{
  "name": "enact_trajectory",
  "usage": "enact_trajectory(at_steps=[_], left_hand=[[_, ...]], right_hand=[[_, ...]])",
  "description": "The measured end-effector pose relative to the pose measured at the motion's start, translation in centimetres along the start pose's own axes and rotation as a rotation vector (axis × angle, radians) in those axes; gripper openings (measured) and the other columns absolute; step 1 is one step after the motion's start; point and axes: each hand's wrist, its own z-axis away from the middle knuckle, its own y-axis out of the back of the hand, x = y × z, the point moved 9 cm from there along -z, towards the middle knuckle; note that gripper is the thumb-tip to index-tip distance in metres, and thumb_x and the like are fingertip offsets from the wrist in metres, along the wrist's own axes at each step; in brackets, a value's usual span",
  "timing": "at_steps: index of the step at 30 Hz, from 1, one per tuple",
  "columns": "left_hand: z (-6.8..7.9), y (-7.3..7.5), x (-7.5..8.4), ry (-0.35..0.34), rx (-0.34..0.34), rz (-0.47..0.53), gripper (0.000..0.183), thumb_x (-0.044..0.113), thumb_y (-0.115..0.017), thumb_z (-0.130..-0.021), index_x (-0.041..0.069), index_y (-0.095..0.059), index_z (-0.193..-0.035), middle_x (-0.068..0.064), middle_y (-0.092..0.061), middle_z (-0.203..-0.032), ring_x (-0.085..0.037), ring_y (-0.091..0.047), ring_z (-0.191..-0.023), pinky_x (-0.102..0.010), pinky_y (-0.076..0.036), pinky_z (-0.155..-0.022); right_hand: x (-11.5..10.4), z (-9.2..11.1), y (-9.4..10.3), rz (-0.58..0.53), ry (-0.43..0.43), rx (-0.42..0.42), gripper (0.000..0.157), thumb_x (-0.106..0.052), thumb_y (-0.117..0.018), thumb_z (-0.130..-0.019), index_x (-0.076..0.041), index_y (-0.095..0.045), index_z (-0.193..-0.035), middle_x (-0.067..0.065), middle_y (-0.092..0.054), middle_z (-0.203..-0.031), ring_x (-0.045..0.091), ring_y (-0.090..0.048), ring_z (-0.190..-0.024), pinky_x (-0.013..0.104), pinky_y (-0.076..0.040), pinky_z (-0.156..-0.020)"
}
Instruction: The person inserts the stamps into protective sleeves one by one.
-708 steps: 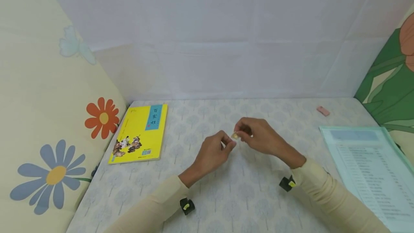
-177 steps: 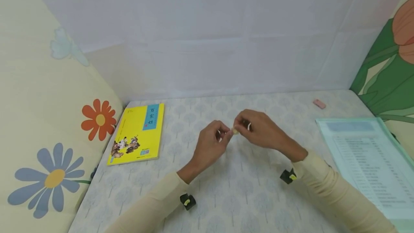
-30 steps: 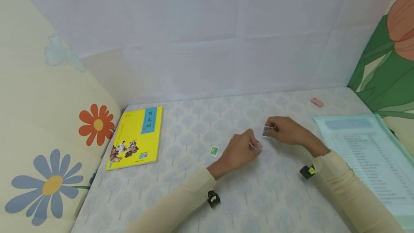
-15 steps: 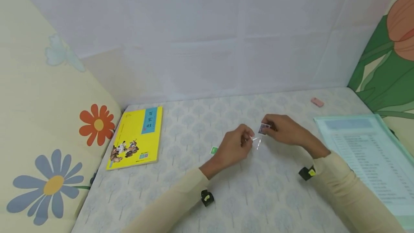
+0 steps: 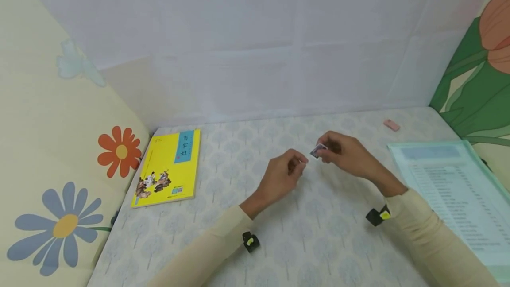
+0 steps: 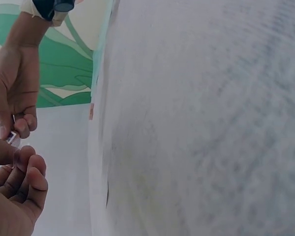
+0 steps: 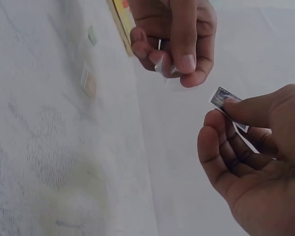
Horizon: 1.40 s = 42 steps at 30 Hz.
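Observation:
My right hand (image 5: 348, 154) pinches a small postage stamp (image 7: 220, 97) between thumb and fingers. The stamp has a dark picture and a white toothed border, and it is tilted above the table. Close to its left, the thumb and fingers of my left hand (image 5: 280, 176) pinch a small piece of clear plastic film (image 7: 163, 69). Stamp and film are apart in the right wrist view. A green stamp (image 7: 92, 35) lies on the table, hidden behind my left hand in the head view. Near it lies a small tan piece with a pale border (image 7: 88, 82).
A yellow book (image 5: 169, 167) lies at the table's left. On the right is a pale green-edged folder (image 5: 442, 180) with a printed sheet, and behind it a pink eraser-like block (image 5: 392, 125). Cloth walls (image 5: 247, 48) close off the back and both sides.
Both hands have moved left and slightly away from me, and the dark stamp has tilted. The green stamp, visible on the table a second ago, is now behind my left hand in the head view.

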Motion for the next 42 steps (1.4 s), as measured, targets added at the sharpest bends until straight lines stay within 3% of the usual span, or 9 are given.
enact_trajectory(at_steps=[6, 10, 14, 19, 22, 25, 31, 37, 42], left_hand=[[0.1, 1.0, 0.0, 0.001, 0.034, 0.029, 0.007, 0.021, -0.060, -0.103, 0.018, -0.064, -0.108, -0.006, -0.070, -0.087, -0.010, -0.062, -0.068, -0.027, -0.050, -0.055], [0.0, 1.6, 0.5, -0.035, 0.064, -0.001, 0.008, 0.025, -0.063, -0.102, 0.019, -0.066, -0.106, 0.002, -0.069, -0.086, -0.008, -0.062, -0.069, -0.028, -0.050, -0.056], [0.0, 2.0, 0.9, -0.067, 0.085, -0.052, 0.008, 0.026, -0.064, -0.101, 0.020, -0.066, -0.105, 0.009, -0.069, -0.093, -0.004, -0.064, -0.079, -0.026, -0.052, -0.067], [0.1, 1.6, 0.5, -0.024, 0.027, 0.052, 0.011, 0.022, -0.060, -0.103, 0.015, -0.060, -0.111, 0.003, -0.070, -0.108, -0.014, -0.072, -0.090, -0.028, -0.057, -0.071], [0.3, 1.2, 0.3, 0.009, -0.027, 0.147, 0.010, 0.019, -0.056, -0.104, 0.013, -0.055, -0.112, -0.002, -0.071, -0.107, -0.020, -0.074, -0.083, -0.034, -0.058, -0.067], [0.4, 0.9, 0.1, 0.032, -0.052, 0.180, 0.009, 0.018, -0.055, -0.105, 0.013, -0.054, -0.113, -0.002, -0.071, -0.103, -0.020, -0.073, -0.077, -0.035, -0.058, -0.064], [0.4, 1.5, -0.1, 0.043, 0.000, 0.100, 0.008, 0.016, -0.060, -0.103, 0.017, -0.058, -0.111, 0.005, -0.069, -0.096, -0.015, -0.068, -0.071, -0.029, -0.052, -0.056], [0.3, 2.2, 0.0, 0.020, 0.033, 0.036, 0.007, 0.013, -0.061, -0.102, 0.017, -0.062, -0.108, 0.008, -0.069, -0.094, -0.008, -0.064, -0.075, -0.028, -0.052, -0.060], [0.1, 2.4, 0.1, 0.023, 0.040, -0.006, 0.006, 0.018, -0.064, -0.101, 0.017, -0.065, -0.107, 0.009, -0.068, -0.094, -0.006, -0.064, -0.078, -0.027, -0.053, -0.064]], right_hand=[[-1.0, 0.1, 0.1, -0.112, 0.048, 0.027, 0.018, -0.028, -0.065, -0.100, -0.015, -0.061, -0.111, 0.009, -0.068, -0.097, 0.031, -0.067, -0.084, 0.041, -0.056, -0.072], [-1.5, 0.1, 0.1, -0.143, 0.061, 0.044, 0.019, -0.028, -0.065, -0.100, -0.015, -0.061, -0.113, 0.009, -0.067, -0.100, 0.030, -0.068, -0.087, 0.039, -0.056, -0.074], [-1.9, 0.2, 0.1, -0.146, 0.050, 0.052, 0.020, -0.031, -0.065, -0.100, -0.017, -0.061, -0.113, 0.005, -0.067, -0.101, 0.026, -0.067, -0.086, 0.037, -0.056, -0.074], [-2.1, 0.1, -0.2, -0.153, 0.047, 0.048, 0.021, -0.030, -0.065, -0.100, -0.015, -0.061, -0.113, 0.005, -0.066, -0.102, 0.028, -0.067, -0.086, 0.036, -0.056, -0.074], [-2.2, 0.0, -0.3, -0.162, 0.051, 0.048, 0.020, -0.028, -0.064, -0.100, -0.013, -0.061, -0.113, 0.005, -0.066, -0.102, 0.031, -0.067, -0.087, 0.038, -0.056, -0.075], [-2.2, 0.0, -0.5, -0.169, 0.046, 0.050, 0.019, -0.028, -0.065, -0.100, -0.013, -0.061, -0.112, 0.004, -0.066, -0.101, 0.030, -0.066, -0.086, 0.040, -0.056, -0.076], [-2.1, 0.0, -0.6, -0.180, 0.031, 0.063, 0.022, -0.032, -0.066, -0.099, -0.014, -0.060, -0.111, 0.003, -0.066, -0.101, 0.027, -0.067, -0.086, 0.040, -0.056, -0.076], [-1.9, 0.0, -0.8, -0.183, 0.030, 0.089, 0.021, -0.032, -0.066, -0.099, -0.015, -0.060, -0.111, 0.004, -0.066, -0.100, 0.020, -0.066, -0.084, 0.043, -0.056, -0.076], [-1.8, 0.1, -0.9, -0.176, 0.018, 0.133, 0.022, -0.035, -0.065, -0.099, -0.017, -0.060, -0.111, 0.007, -0.067, -0.100, 0.019, -0.066, -0.084, 0.039, -0.056, -0.074]])
